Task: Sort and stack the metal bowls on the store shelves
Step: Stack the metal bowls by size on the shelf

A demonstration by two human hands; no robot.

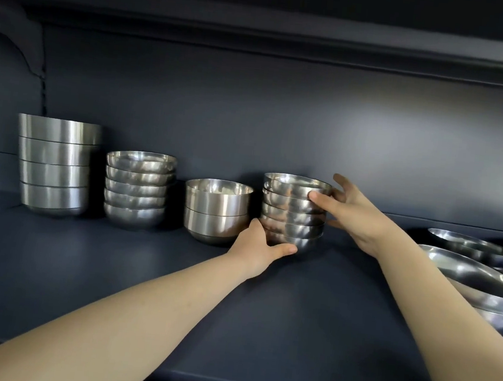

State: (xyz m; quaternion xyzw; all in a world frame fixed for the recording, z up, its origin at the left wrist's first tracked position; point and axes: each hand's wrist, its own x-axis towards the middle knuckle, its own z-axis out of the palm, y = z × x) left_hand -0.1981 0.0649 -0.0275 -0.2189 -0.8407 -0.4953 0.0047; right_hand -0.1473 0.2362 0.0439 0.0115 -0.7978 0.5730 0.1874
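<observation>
Bowl stack: rounded bowls nested, upright on shelf, centre.
Left hand: fingers grip stack's base.
Right hand: fingers clasp top bowl.
Surroundings: two-bowl stack just beside, 9 o'clock; wide bowls, 4 o'clock.

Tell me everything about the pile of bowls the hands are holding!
The pile of bowls is about five shiny, rounded metal bowls nested upright, rims up. It seems to stand on the dark shelf, beside a shorter two-bowl stack. The left hand grips its bottom bowl; the right hand holds its top, thumb in front, fingers behind.
</observation>
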